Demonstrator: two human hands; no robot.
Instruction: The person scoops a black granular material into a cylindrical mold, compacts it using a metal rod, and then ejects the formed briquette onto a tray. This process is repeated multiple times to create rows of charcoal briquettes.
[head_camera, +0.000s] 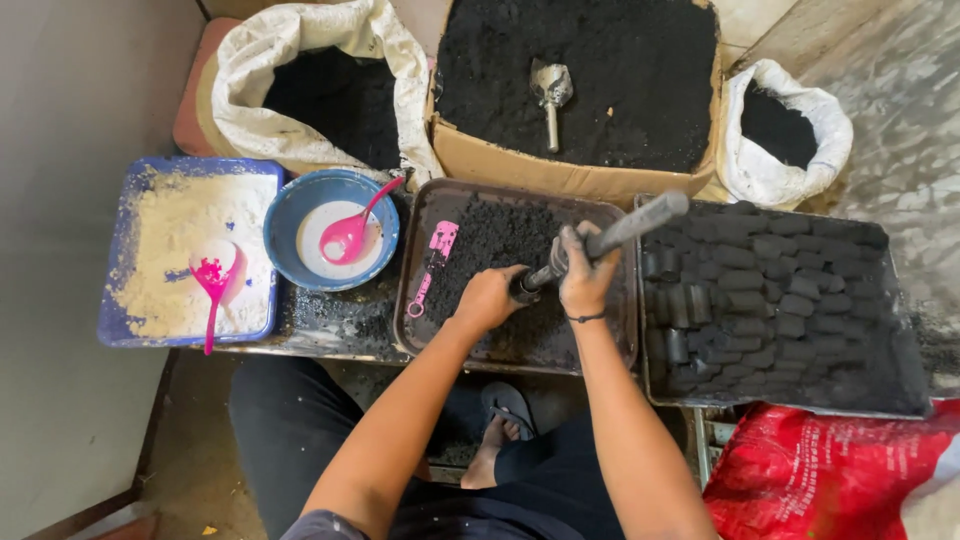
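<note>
Item 1. Left hand (487, 297): I see it closed round the lower end of a dark metal press tube (600, 243), fingers wrapped, steadying the mouth of the tube down against the black charcoal mix (490, 240). I judge the low grip keeps the mouth from skidding.

Item 2. Right hand (585, 275): fist clasped round the tube's middle, a thin band at the wrist. The tube leans up and to the right, its free end over the near-left corner of the briquette tray (905, 400).

Item 3. Brown mixing tray (415, 300): holds the loose mix heaped toward its far side; a pink tool (432, 265) lies along its left edge, clear of both hands. The near rim sits just beyond the knees.

Item 4. Briquette tray, to the right, touching or nearly touching the mixing tray: short black cylinders (760, 270) packed in rows; bare room shows toward its right and near side.

Item 5. Left of the mixing tray: blue bowl (285, 215) with white liquid and a pink spoon (350, 232); blue tray (120, 300) of pale powder with a second pink spoon (212, 275).

Item 6. Far side: cardboard box (520, 170) of black powder with a metal scoop (551, 95), flanked by two white sacks (250, 90) (790, 160). Free movement is mostly upward.
</note>
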